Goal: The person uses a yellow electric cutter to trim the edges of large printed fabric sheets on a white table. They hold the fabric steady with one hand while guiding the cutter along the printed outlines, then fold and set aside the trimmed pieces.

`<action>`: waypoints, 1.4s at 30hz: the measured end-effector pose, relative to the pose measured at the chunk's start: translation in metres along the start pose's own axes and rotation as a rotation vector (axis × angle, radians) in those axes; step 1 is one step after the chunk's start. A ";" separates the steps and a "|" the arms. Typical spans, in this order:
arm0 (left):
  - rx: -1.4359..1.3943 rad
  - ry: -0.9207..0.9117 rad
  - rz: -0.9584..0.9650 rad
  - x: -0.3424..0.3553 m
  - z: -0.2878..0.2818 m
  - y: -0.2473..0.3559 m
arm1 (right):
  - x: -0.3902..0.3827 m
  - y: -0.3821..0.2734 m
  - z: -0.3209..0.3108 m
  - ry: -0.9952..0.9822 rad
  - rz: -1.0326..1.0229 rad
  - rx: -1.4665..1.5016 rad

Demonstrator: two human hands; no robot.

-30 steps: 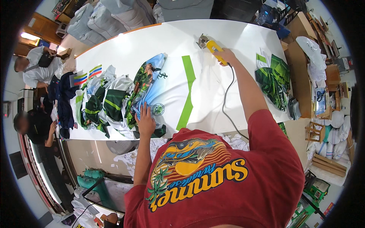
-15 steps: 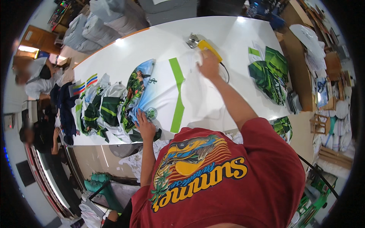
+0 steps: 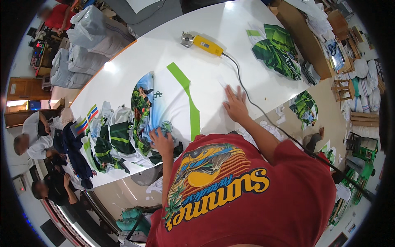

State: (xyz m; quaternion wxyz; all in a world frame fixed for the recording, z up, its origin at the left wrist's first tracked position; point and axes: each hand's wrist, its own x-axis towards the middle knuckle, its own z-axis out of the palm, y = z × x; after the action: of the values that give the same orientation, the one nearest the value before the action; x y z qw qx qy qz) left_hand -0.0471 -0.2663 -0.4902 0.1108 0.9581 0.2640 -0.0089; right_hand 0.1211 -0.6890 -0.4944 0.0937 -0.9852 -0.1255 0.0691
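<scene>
A printed fabric panel (image 3: 170,99), white and light blue with a bright green band (image 3: 194,111) down its right side, lies flat on the white table. On its near left part rests my left hand (image 3: 161,141), fingers apart and holding nothing. My right hand (image 3: 236,106) is to the right of the green band, low over the tabletop or touching it, fingers spread and slightly blurred. Beyond both hands lies a yellow electric cloth cutter (image 3: 208,45) with a metal head. Its black cord (image 3: 240,76) runs past my right hand toward me.
Bunched green and white printed pieces (image 3: 119,127) crowd the table's left, beside dark blue cloth (image 3: 76,148). More green printed cloth (image 3: 277,51) lies far right, near a brown board (image 3: 302,39). Wrapped sacks (image 3: 88,31) stand behind the table. Several people are at the left.
My right hand has left the yellow cutter and come nearer to me, open. My left hand stays on the panel. The whole view has turned somewhat.
</scene>
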 end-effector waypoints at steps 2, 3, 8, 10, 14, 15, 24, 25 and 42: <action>-0.027 -0.005 0.041 0.013 0.000 0.000 | -0.044 -0.006 -0.017 -0.028 0.076 -0.087; -0.068 -0.046 0.086 0.021 -0.001 0.002 | -0.047 0.002 -0.032 -0.426 0.106 -0.078; -0.824 -0.398 0.164 0.060 -0.028 0.041 | -0.057 -0.040 -0.094 -0.822 0.144 0.009; -1.309 -0.796 0.066 0.059 -0.056 0.062 | -0.048 -0.075 -0.104 -0.636 0.012 0.252; -1.320 -0.633 0.292 0.056 -0.120 0.080 | -0.004 -0.147 -0.114 -0.811 -0.072 1.597; -1.094 -0.593 0.334 0.059 -0.131 0.075 | 0.000 -0.158 -0.120 -0.869 -0.004 1.799; -0.845 0.402 -0.273 0.072 -0.235 -0.169 | 0.102 -0.170 -0.144 -0.438 0.015 1.316; -0.758 0.627 -0.369 0.068 -0.252 -0.201 | 0.116 -0.158 -0.139 -0.356 0.063 1.247; -0.083 -0.156 -0.486 0.034 0.002 -0.112 | 0.319 0.034 -0.018 0.063 -0.033 0.326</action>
State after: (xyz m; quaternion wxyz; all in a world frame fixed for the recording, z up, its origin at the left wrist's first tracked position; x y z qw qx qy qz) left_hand -0.0745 -0.1558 -0.5175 0.1648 0.8576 0.4771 -0.0984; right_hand 0.4373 -0.6410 -0.5194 0.2575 -0.9564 -0.1260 0.0560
